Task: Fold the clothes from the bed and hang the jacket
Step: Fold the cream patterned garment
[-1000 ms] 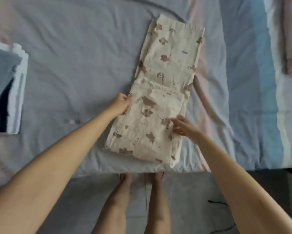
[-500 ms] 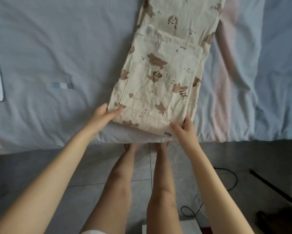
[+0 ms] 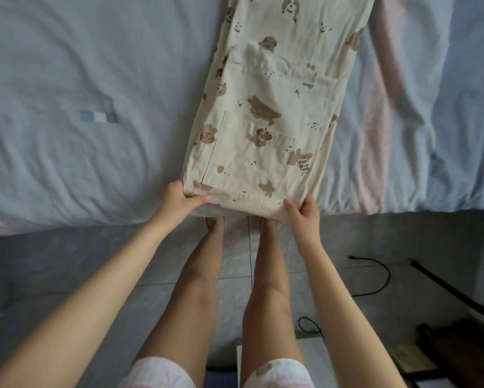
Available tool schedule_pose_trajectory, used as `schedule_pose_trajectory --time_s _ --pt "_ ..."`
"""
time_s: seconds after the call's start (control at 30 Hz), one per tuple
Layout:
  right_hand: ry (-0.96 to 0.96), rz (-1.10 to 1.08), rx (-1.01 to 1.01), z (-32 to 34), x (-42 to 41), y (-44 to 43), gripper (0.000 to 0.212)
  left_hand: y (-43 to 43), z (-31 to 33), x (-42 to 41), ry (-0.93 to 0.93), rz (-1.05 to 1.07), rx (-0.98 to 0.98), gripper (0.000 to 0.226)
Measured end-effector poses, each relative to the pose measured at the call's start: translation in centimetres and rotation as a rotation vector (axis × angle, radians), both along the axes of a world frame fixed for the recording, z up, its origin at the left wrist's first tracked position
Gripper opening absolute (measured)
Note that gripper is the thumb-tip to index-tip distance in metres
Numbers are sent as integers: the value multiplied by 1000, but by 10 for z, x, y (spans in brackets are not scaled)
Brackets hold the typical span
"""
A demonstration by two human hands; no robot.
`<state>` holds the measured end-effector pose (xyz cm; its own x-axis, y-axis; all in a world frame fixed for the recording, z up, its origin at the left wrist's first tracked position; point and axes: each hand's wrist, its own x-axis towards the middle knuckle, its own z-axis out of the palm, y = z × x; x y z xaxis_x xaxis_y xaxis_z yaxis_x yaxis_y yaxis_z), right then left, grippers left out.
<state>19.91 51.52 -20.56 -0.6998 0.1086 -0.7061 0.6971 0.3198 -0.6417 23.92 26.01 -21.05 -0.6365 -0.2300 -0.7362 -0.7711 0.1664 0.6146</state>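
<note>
Nearest, bare legs are seen over the tiled floor (image 3: 67, 261), with a dark cable (image 3: 380, 273) curled on it to the right. Just beyond, at the near edge of the bed (image 3: 67, 79), the cream garment (image 3: 277, 88) is gripped at both near corners. The left hand (image 3: 179, 201) is curled round the left corner, its thumb laid along the hem. The right hand (image 3: 305, 212) is pinched on the right corner, fingers on top.

The garment is laid on the bed as a long folded strip running away from the edge and leaning a little right, its far end cut off by the frame. Brown dogs and tiny faces are printed all over it. A patch pocket (image 3: 246, 158) is stitched flat near the hem; whether anything is in it cannot be told. Higher up, a folded layer is seen rumpled. Around it, the pale blue sheet is creased, with a pink stripe to the right.
</note>
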Motion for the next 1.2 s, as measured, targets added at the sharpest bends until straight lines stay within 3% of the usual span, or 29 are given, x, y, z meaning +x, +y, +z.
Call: schedule_pose_trajectory --time_s 0.13,0.23,0.33,0.43,0.53,0.7,0.8,0.87,1.0,1.1,1.2 --pt "26 -81 48 6 -2 -7 6 10 12 7 -15 242 55 10" --pt "-46 -9 75 6 -4 2 6 16 20 15 -39 203 60 41" --pt "-103 86 245 11 -17 3 10 2 22 0 -180 133 80 44" --pt "125 57 529 22 -45 -8 27 -16 21 -40 -225 49 108 42" --pt "407 108 485 21 -95 -34 33 -21 19 -93 -43 95 -9 21" --pt "577 392 442 10 -189 -98 36 6 2 -143 90 91 -3 29" --pt "512 524 409 4 -245 -135 40 19 -12 -145 274 332 -117 13" --pt "457 570 423 1 -280 -161 38 14 -19 -148 276 384 -248 20" --pt "376 604 630 2 -332 -188 48 7 -21 -156 249 227 -332 14" --pt "336 666 780 6 -356 -195 32 -8 -19 -161 163 82 -363 11" --pt "271 767 777 5 -367 -202 18 -20 -20 -164 141 -29 -345 13"
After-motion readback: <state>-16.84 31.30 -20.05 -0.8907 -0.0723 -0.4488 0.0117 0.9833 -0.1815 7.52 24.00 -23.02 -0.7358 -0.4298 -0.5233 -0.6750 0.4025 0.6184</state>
